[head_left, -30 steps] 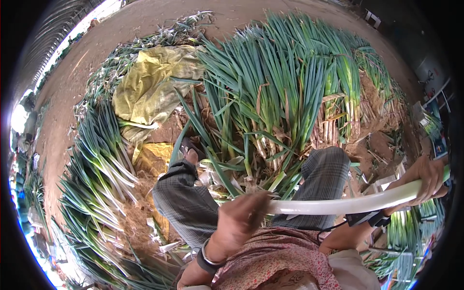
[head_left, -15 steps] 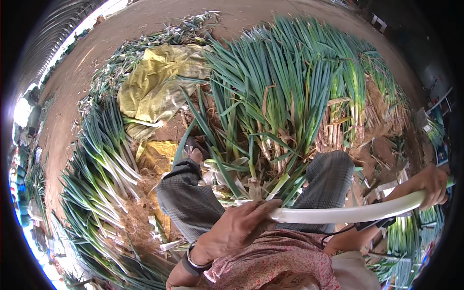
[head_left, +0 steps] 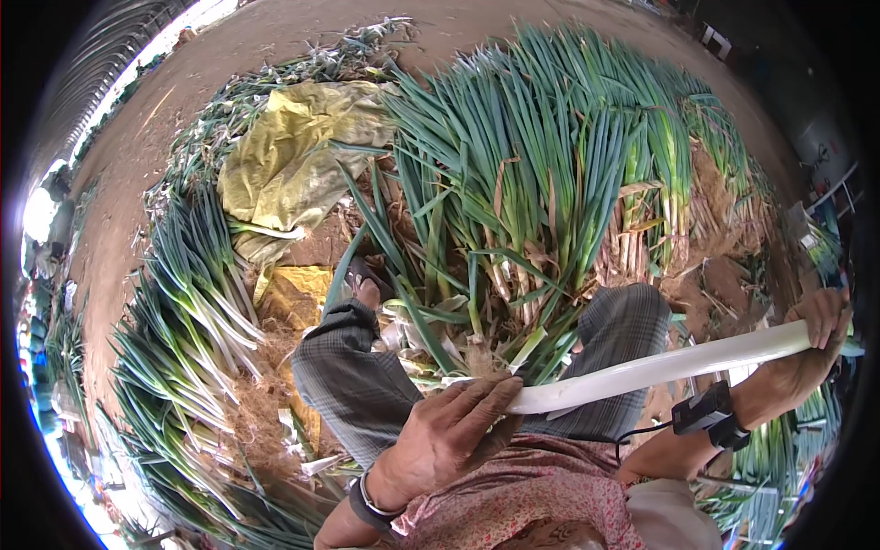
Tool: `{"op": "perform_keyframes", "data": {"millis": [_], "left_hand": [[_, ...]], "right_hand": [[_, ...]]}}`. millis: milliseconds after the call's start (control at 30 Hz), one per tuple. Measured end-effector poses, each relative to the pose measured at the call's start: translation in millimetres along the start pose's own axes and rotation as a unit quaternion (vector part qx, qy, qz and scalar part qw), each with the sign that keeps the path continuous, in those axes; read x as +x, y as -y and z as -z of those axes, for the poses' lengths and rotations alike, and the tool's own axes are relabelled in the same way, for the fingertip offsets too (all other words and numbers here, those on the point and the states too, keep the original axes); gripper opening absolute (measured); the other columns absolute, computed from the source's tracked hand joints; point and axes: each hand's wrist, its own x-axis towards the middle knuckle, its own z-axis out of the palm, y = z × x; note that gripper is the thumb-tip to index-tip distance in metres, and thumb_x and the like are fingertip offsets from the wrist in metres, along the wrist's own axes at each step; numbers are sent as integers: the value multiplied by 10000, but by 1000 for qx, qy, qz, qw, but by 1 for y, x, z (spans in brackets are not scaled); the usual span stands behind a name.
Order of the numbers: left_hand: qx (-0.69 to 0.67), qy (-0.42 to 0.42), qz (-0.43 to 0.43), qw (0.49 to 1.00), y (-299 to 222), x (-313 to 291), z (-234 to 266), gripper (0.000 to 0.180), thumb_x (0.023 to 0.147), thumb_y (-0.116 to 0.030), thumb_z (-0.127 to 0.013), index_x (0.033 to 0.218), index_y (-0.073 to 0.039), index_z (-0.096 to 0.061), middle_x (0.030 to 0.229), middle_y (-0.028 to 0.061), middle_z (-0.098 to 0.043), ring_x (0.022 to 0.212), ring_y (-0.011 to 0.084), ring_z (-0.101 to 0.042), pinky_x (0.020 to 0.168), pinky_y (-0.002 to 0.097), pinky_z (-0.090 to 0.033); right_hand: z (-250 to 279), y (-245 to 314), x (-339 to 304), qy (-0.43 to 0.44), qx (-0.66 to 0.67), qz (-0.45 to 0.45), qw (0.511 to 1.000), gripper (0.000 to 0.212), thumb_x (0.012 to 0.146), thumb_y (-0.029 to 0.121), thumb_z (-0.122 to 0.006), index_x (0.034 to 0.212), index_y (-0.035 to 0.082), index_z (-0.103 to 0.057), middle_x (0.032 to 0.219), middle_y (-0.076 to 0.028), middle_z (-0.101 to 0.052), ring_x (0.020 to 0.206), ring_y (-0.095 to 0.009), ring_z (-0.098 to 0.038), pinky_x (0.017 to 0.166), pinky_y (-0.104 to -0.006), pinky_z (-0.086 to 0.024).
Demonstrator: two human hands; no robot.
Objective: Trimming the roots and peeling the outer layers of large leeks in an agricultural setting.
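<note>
A peeled leek-like green onion (head_left: 655, 371) stretches across my lap, its thick white shaft slanting up to the right. The fingers of my left hand (head_left: 458, 422) are closed round its left end, hiding the root end. At the far right, my right hand (head_left: 823, 323) grips the other end, where a bit of green leaf shows past the fingers. Beyond my knees stands a large heap of unpeeled green onions (head_left: 550, 165), leaves up. To my left lies a row of cleaner white-stemmed green onions (head_left: 197, 321), roots toward me.
A crumpled yellow sack (head_left: 293, 165) lies beyond my left leg, and another yellow sheet (head_left: 298, 289) is nearer. Loose peelings (head_left: 412, 339) litter the ground between my legs. More green onions (head_left: 770, 458) lie at lower right. A black device (head_left: 701, 408) with a cable is strapped to my right wrist.
My right hand has risen, tilting the right end of the green onion upward. My left hand has shifted only slightly and still grips the left end.
</note>
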Motion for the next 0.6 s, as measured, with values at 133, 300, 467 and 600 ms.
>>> {"op": "perform_keyframes", "data": {"millis": [133, 300, 467, 600], "left_hand": [[27, 58, -42, 997, 1, 0, 3, 403, 708, -106, -654, 1054, 61, -530, 974, 185, -590, 801, 263, -614, 661, 321, -518], [68, 48, -91, 992, 1, 0, -1, 372, 703, -74, -641, 1030, 70, -540, 952, 179, -596, 791, 239, -617, 660, 302, -527], [45, 30, -112, 992, 7, -6, -8, 368, 687, -71, -654, 1019, 53, -554, 932, 154, -609, 809, 234, -621, 677, 304, -529], [-88, 58, -8, 994, -2, 0, 2, 403, 624, -101, -704, 986, 18, -573, 895, 133, -618, 763, 233, -625, 663, 305, -530]], "right_hand": [[-3, 5, 2, 26, 16, -26, 999, 129, 849, -28, -369, 740, 38, -348, 646, -27, -282, 539, -114, -287, 534, -244, -296], [-8, 9, 0, 16, 82, -51, 995, 187, 726, -83, -394, 662, 73, -312, 596, -24, -292, 531, -114, -295, 566, -259, -295], [-9, 18, -2, 24, 118, -23, 992, 190, 687, -85, -416, 656, 76, -319, 584, -23, -312, 477, -113, -317, 586, -249, -304], [4, 31, -2, 18, 107, 5, 994, 190, 680, -63, -443, 656, 79, -320, 584, -26, -323, 447, -113, -329, 618, -249, -321]]}}
